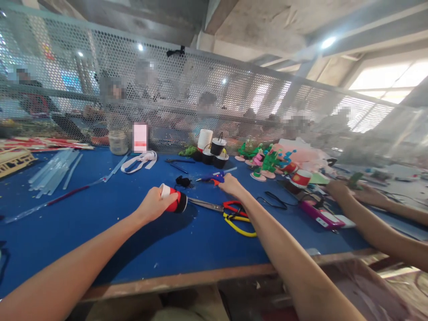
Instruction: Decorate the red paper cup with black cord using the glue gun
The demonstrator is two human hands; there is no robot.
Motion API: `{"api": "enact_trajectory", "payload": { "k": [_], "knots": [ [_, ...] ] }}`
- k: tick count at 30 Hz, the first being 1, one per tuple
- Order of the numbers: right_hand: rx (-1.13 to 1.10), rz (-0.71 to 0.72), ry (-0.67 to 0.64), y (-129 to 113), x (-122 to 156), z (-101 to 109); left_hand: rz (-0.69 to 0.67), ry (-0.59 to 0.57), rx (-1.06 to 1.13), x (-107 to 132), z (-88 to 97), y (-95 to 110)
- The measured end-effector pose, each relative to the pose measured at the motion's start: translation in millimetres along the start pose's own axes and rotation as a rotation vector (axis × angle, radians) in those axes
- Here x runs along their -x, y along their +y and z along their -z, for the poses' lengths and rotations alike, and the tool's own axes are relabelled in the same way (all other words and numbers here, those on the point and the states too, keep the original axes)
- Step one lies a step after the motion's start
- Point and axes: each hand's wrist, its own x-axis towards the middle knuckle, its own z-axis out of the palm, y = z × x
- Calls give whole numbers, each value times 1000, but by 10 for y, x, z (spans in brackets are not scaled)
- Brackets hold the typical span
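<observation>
My left hand (pixel 153 204) is closed around a small cup-like piece (pixel 173 201) with a white end, a red middle and a black end. It is tilted over the blue table, its black end toward the right. My right hand (pixel 231 185) grips a blue glue gun (pixel 214 177) with an orange part, its nozzle pointing left. A black lump (pixel 183 181) lies near the nozzle. Between my arms rest scissors with red handles (pixel 234 207) and a yellow-handled tool (pixel 241 226), their shafts overlapping.
Glue sticks (pixel 55 171) and white ribbon (pixel 140 161) lie at the left. Black cups (pixel 219 146) stand at the back, beside green and pink figures (pixel 265 162). A purple power strip (pixel 319 214) sits near a co-worker's arms (pixel 364 218). Perforated mesh (pixel 187 80) borders the table's far side.
</observation>
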Motion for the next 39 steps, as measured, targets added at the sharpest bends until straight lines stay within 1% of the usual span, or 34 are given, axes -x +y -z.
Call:
{"api": "enact_trajectory", "payload": {
  "k": [2,4,5,6,7,8,9,11,13,16,17,20,22,25,28,30,33,39],
  "knots": [
    [-98,26,41,-22,67,74,8,-4,3,-7,-2,-10],
    [-283,69,42,-77,182,176,11,-4,2,-15,-9,-26],
    [-487,101,8,-114,255,228,9,-8,3,-19,-13,-34],
    [-662,122,-56,-155,335,275,3,-16,4,-22,-16,-40],
    [-765,135,-102,-196,416,313,-5,-30,5,-25,-17,-44],
    [-805,152,-144,-235,494,339,-10,-45,5,-27,-15,-46],
    [-807,179,-189,-267,565,350,-13,-60,5,-28,-11,-44],
    [-787,212,-219,-307,674,328,-3,-77,0,-31,4,-36],
    [-743,266,-186,-315,738,269,20,-83,-6,-35,20,-26],
    [-665,360,-93,-298,799,184,58,-100,-8,-43,31,-18],
    [-663,370,-99,-293,822,169,67,-107,-6,-46,30,-17],
    [-683,325,-220,-289,911,171,77,-113,-1,-51,20,-12],
    [-624,298,-274,-294,969,187,81,-104,-1,-53,14,-6],
    [-483,320,-249,-303,1026,200,107,-97,-3,-61,8,-9],
    [-399,347,-203,-313,1050,199,130,-86,-12,-71,1,-31],
    [-376,354,-186,-320,1056,200,137,-87,-7,-76,-3,-46],
    [-358,364,-195,-329,1070,209,138,-94,9,-77,-5,-54],
    [-323,393,-183,-344,1117,230,163,-77,61,-71,-7,-27]
  ]
}}
